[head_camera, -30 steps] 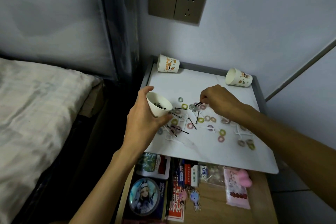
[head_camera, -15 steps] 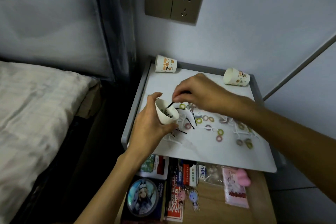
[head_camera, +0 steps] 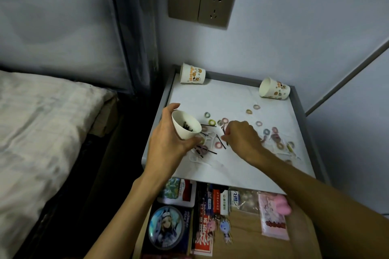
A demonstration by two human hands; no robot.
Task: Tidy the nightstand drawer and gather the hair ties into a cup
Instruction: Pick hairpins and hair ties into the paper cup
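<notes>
Hair ties [head_camera: 219,144] lay scattered loose across the white-covered counter [head_camera: 231,99], mixed with black pins [head_camera: 208,125]. The cup [head_camera: 185,126] was held tilted over the counter's left part, with dark pins inside. The left hand [head_camera: 168,143] gripped it, fingers and thumb wrapped round its wall. The right hand [head_camera: 242,136] was down among the ties near the cup, fingers curled; whether they held anything could not be determined. The left spare cup [head_camera: 192,73] and right spare cup [head_camera: 273,88] lay on their sides at the back. The drawer [head_camera: 248,227] below stood open.
</notes>
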